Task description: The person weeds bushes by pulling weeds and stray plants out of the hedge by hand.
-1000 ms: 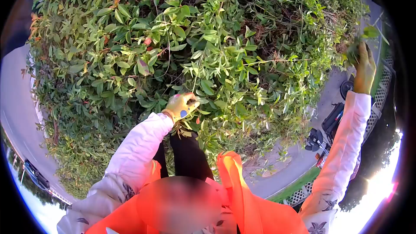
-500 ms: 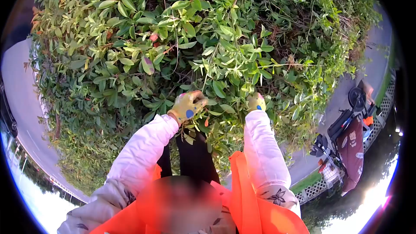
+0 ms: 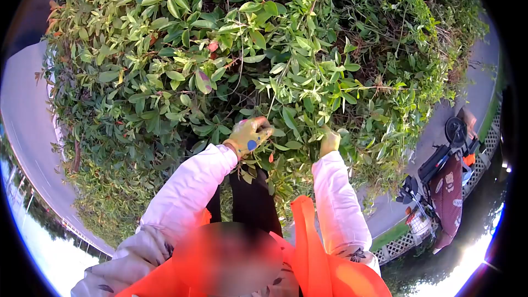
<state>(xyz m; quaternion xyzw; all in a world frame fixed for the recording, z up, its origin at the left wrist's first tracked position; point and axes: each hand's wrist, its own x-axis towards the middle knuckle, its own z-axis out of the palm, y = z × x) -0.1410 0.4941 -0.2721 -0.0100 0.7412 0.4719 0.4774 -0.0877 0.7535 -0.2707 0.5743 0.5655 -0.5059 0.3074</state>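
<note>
A dense leafy hedge (image 3: 181, 77) fills the middle of the head view, and both hands are at its near side. My left hand (image 3: 250, 135), in a yellow glove with coloured spots, is closed, thumb and fingers curled together. A thin pale stem (image 3: 271, 102) runs down to its fingertips. My right hand (image 3: 330, 142), in a matching glove, is closed among leafy shoots (image 3: 316, 96); leaves hide its fingertips. Between the hands a small orange leaf (image 3: 271, 157) hangs among green ones.
A cart or scooter with a maroon cover (image 3: 448, 192) stands on the pavement at the right. White lattice edging (image 3: 393, 250) runs behind it. A grey road (image 3: 27, 110) passes on the left. Dark trouser legs (image 3: 254, 201) are close against the hedge.
The hedge has shifted slightly right in view, and my left hand with it. My right wrist has turned, so the glove's blue spot no longer shows. Both hands remain closed.
</note>
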